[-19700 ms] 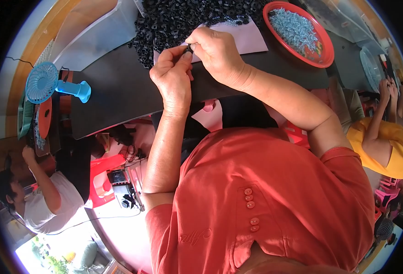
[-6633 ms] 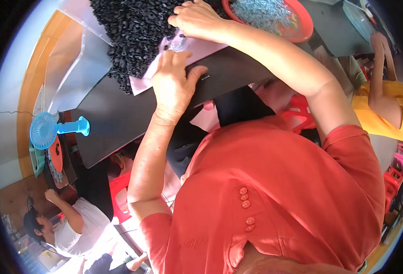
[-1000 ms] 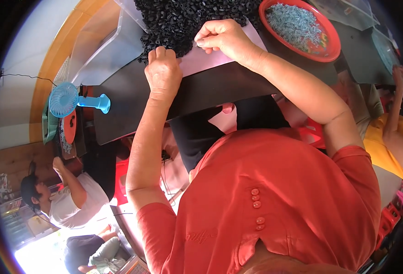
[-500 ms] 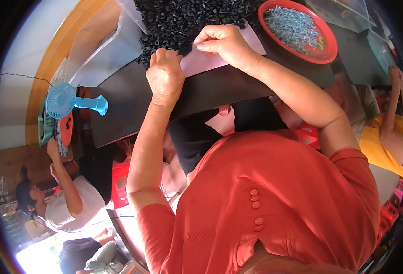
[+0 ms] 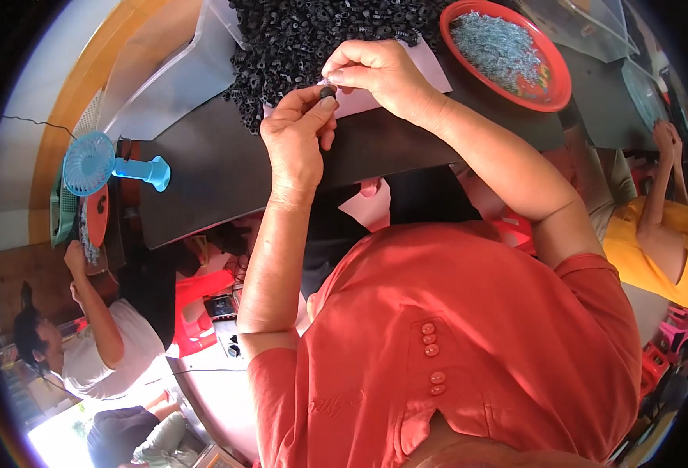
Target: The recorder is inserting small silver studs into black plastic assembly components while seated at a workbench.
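Note:
Between the thumb and fingers of my left hand (image 5: 298,140) is a small round black plastic part (image 5: 327,92). My right hand (image 5: 379,76) comes in from the right, its thumb and forefinger pinched right at that part. A tiny shiny metal piece seems to show at those fingertips, too small to tell its kind. Just beyond both hands spreads a heap of small black plastic parts (image 5: 297,47). Under my right hand lies a white sheet (image 5: 429,66), partly covered by the heap. A red oval tray (image 5: 560,86) full of small silvery metal pieces (image 5: 496,51) stands to the right.
A clear plastic bin (image 5: 180,78) stands at the left of the dark table (image 5: 219,171). A blue fan (image 5: 90,164) sits at its left edge. People work at both sides, one in white (image 5: 114,343), another in yellow (image 5: 648,242). Another clear bin (image 5: 578,27) is at the far right.
My left hand has moved from the heap's edge rightward to my right hand and turned, now showing a black part in its fingers. My right hand has shifted slightly left.

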A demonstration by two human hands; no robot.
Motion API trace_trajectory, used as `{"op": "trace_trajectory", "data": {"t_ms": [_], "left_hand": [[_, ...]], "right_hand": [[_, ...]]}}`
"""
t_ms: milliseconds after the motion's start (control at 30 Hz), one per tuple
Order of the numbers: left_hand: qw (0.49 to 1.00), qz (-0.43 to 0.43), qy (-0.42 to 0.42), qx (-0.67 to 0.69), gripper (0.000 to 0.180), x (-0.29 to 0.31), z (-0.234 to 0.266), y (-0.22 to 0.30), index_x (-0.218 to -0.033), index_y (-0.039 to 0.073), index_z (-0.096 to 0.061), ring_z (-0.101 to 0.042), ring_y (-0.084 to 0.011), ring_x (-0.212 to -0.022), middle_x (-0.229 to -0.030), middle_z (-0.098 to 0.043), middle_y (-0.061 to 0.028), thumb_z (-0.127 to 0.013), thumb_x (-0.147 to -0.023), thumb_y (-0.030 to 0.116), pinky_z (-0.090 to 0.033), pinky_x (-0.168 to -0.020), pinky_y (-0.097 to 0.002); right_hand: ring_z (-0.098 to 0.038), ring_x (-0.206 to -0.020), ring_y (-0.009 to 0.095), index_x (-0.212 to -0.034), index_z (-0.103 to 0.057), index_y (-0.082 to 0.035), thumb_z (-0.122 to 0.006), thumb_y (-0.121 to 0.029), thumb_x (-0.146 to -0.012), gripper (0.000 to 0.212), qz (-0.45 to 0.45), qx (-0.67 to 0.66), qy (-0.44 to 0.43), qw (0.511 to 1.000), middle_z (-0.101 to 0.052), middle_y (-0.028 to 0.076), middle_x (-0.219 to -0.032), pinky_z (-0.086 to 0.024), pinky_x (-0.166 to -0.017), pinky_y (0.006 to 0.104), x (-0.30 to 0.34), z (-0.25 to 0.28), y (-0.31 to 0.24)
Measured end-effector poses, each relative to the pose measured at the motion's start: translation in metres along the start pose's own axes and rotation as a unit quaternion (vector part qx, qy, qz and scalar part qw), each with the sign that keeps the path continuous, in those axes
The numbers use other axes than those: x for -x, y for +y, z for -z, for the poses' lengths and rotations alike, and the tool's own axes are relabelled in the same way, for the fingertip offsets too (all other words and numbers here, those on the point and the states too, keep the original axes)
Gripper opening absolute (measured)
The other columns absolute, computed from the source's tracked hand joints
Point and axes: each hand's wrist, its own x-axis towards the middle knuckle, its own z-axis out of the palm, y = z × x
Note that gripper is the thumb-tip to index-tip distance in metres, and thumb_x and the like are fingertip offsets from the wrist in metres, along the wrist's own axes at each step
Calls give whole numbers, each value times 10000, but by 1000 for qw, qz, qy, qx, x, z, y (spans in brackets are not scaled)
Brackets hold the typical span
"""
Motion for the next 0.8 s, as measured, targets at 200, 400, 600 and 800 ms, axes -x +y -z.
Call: {"op": "trace_trajectory", "data": {"t_ms": [200, 400, 600, 800], "left_hand": [[1000, -19, 16, 15, 125, 4, -4, 0, -976, -59, -650, -516, -82, -537, -714, -616, -66, -640, -857, -20, -383, -453, -200], [999, -11, 30, -18, 110, 3, 0, -2, -926, -59, -645, -492, -76, -499, -671, -590, -46, -665, -826, -19, -358, -431, -201], [998, 8, 33, 54, 99, 4, -2, 2, -889, -45, -630, -486, -79, -489, -673, -586, -43, -680, -807, -25, -346, -420, -204], [986, -11, 71, 152, 101, 10, -6, -1, -917, -37, -609, -536, -126, -511, -732, -614, -75, -657, -829, -41, -378, -423, -224]], "right_hand": [[-623, -700, 126, -864, -640, 3, -637, -85, -869, 89, 72, 32, 10, 997, -659, 61, -743, -495, -655, 268, 2, -3, -2], [-637, -745, 214, -909, -625, -7, -632, -47, -869, 57, 242, 180, 40, 953, -626, 96, -828, -503, -653, 295, 5, -5, -11], [-613, -711, 235, -888, -592, -13, -618, -47, -881, 43, 228, 198, 17, 953, -612, 88, -813, -481, -620, 306, 5, -8, -2], [-627, -734, 162, -918, -602, -5, -637, -65, -889, 75, 153, 131, 22, 979, -639, 75, -801, -483, -649, 271, 9, -10, -2]]}}
